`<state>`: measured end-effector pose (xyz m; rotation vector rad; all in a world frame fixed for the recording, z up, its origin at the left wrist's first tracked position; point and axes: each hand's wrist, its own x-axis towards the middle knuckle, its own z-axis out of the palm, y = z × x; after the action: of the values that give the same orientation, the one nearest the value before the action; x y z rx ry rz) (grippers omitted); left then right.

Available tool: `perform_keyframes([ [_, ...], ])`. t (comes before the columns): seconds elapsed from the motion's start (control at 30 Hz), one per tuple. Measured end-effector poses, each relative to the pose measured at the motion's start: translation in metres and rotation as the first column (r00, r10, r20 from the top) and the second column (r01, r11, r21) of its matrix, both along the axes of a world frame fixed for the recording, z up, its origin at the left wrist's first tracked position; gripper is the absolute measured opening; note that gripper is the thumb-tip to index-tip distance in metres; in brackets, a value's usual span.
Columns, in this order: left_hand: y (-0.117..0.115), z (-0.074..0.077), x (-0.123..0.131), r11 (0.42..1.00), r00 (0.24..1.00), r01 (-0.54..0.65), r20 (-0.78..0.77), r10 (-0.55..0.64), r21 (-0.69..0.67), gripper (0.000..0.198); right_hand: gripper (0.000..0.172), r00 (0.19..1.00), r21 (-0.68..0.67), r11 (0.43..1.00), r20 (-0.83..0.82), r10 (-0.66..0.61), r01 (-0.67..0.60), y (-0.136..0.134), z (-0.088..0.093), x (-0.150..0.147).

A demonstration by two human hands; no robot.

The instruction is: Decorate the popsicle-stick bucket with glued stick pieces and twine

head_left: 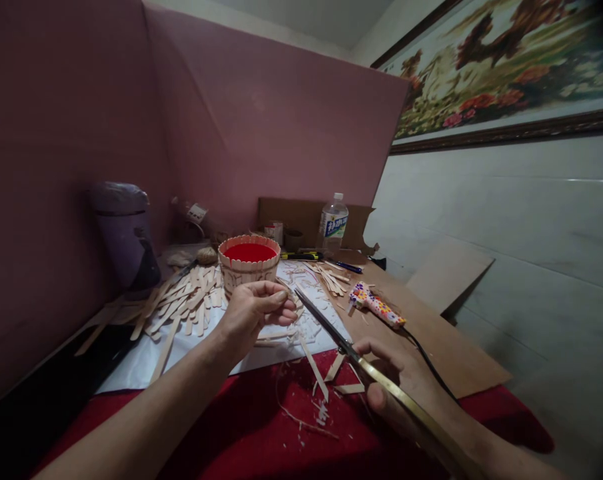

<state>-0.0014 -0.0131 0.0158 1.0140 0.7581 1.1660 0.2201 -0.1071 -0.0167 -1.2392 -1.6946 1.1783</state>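
Note:
My right hand (398, 377) is closed around the brass-coloured handles of a large pair of scissors (326, 325). Their dark blades point up and left, and the tips lie close to the fingertips of my left hand (261, 310). Thumb and forefinger of that hand are pinched together; what lies between them is too small to make out. Just behind it stands a round tub (248, 273) clad in wooden sticks, with a scalloped rim, a cord band and a bright red inside. Cut stick pieces (314, 367) and shavings lie below the scissors.
Many loose wooden sticks (188, 300) are heaped on the white sheet (126, 370) at left, beside a purple container (128, 237). At right lie a flower-patterned glue gun (376, 305) with its cord and more sticks (330, 277). A plastic bottle (334, 223) and a yellow-black cutter (301, 256) are behind.

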Motion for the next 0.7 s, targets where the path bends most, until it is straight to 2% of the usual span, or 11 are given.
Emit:
perform_keyframes([
  [0.23, -0.0024, 0.0007, 0.001, 0.999, 0.999, 0.032, 0.007, -0.032, 0.028, 0.005, 0.061, 0.996, -0.098, 0.994, -0.071, 0.051, -0.057, -0.002, 0.0025, -0.0021],
  [0.4, -0.0032, 0.0015, 0.0006, 0.999, 0.999, 0.037, 0.013, -0.037, 0.027, 0.007, 0.061, 0.996, -0.109, 0.993, -0.078, 0.044, -0.052, -0.0025, 0.0008, -0.0018],
  [0.53, -0.0024, 0.0004, 0.0003, 0.999, 0.999, 0.034, 0.003, -0.034, 0.025, 0.008, 0.055, 0.999, -0.091, 0.995, -0.036, 0.035, -0.038, -0.0029, 0.0002, -0.0019],
  [0.7, -0.002, -0.0007, 0.0006, 0.999, 1.0, 0.03, 0.006, -0.03, 0.024, 0.007, 0.059, 1.0, -0.091, 0.996, 0.001, 0.011, -0.011, -0.0031, -0.0001, -0.0029],
])
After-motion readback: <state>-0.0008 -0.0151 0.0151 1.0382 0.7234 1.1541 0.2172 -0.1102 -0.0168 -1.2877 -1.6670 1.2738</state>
